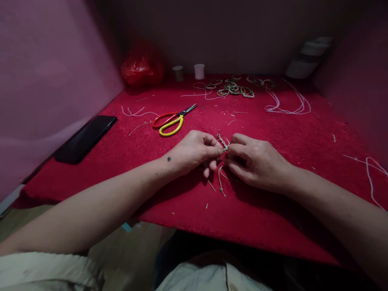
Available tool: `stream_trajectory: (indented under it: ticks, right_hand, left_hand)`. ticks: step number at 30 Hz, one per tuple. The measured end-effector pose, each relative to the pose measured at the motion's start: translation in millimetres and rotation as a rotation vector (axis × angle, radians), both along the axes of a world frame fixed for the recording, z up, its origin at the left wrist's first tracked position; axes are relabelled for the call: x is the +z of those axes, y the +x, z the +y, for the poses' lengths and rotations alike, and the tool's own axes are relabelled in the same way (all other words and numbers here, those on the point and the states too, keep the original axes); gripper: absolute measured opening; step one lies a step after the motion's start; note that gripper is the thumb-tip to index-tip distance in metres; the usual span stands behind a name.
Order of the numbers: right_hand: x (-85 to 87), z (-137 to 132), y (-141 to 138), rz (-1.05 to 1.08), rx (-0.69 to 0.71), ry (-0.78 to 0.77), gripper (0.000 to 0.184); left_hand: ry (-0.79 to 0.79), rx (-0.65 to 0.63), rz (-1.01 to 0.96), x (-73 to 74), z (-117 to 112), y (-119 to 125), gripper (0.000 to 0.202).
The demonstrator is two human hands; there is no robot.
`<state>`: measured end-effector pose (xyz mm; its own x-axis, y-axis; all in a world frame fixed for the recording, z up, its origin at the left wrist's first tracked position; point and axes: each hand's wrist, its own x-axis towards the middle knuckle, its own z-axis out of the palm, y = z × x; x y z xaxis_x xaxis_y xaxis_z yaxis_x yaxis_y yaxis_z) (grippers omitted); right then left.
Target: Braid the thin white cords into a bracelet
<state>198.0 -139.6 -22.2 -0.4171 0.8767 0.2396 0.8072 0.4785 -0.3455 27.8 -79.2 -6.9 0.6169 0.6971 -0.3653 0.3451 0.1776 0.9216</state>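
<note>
Between my two hands, over the red cloth, is a small braided cord (223,141) in pale green and white. Its twisted part stands up above the fingertips, and loose cord ends (221,184) hang down below them, one with a knot. My left hand (198,151) pinches the cord from the left with thumb and forefinger. From the right, my right hand (256,161) has its fingers curled closed at the same spot, touching the braid. The exact grip of the right fingertips is partly hidden.
Scissors (176,120) with red and yellow handles lie beyond my left hand. A black phone (86,139) rests at the left. Farther back are a red plastic bag (142,68), two small cups (199,71), finished-looking braided cords (233,89) and loose white strings (287,110).
</note>
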Motion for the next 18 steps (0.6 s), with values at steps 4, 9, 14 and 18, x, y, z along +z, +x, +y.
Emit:
stream_trajectory:
  ticks: [4, 9, 14, 18]
  right_hand:
    - [0.1, 0.4, 0.8, 0.073, -0.003, -0.005, 0.011]
    - [0.9, 0.7, -1.3, 0.183, -0.01, -0.026, 0.011]
    - [3.2, 0.8, -3.3, 0.222, 0.019, -0.077, 0.013]
    - [2.3, 0.5, -2.5, 0.16, -0.001, -0.038, 0.014]
  left_hand:
    - [0.007, 0.005, 0.01, -0.3, -0.4, 0.3, 0.015]
    - [0.004, -0.006, 0.002, -0.7, 0.3, -1.0, 0.013]
    - [0.011, -0.015, 0.001, -0.5, 1.3, -1.8, 0.013]
    - [0.002, -0.016, -0.001, -1.4, 1.7, -1.7, 0.013]
